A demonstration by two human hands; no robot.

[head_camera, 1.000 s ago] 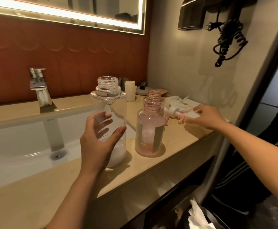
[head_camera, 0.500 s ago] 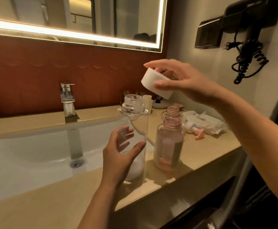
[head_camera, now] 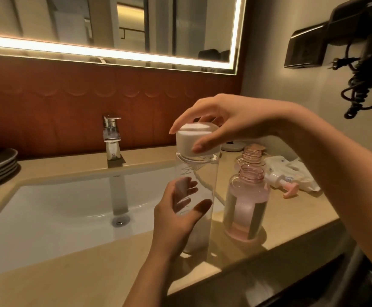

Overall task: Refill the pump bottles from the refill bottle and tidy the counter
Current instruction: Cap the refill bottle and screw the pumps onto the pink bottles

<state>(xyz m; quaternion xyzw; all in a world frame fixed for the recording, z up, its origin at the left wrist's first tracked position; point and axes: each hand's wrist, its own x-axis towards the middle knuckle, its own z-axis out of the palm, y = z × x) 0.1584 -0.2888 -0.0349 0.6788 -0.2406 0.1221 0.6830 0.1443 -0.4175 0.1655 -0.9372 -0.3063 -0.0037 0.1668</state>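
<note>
Frame centre: left hand point(head_camera: 178, 220) wraps clear bottle point(head_camera: 197, 187); right hand point(head_camera: 222, 122) pinches white cap point(head_camera: 197, 138) on its neck. Pink bottle point(head_camera: 246, 207) just right, uncapped.

this looks like a hotel bathroom: a lit-edge mirror point(head_camera: 114, 29) hangs above a red panelled wall, a chrome tap point(head_camera: 112, 138) stands over a white sunken basin point(head_camera: 58, 209) in a beige stone worktop point(head_camera: 69, 275), and a wall-mounted hairdryer point(head_camera: 357, 25) with its coiled cord point(head_camera: 364, 85) sits on the right.
</note>
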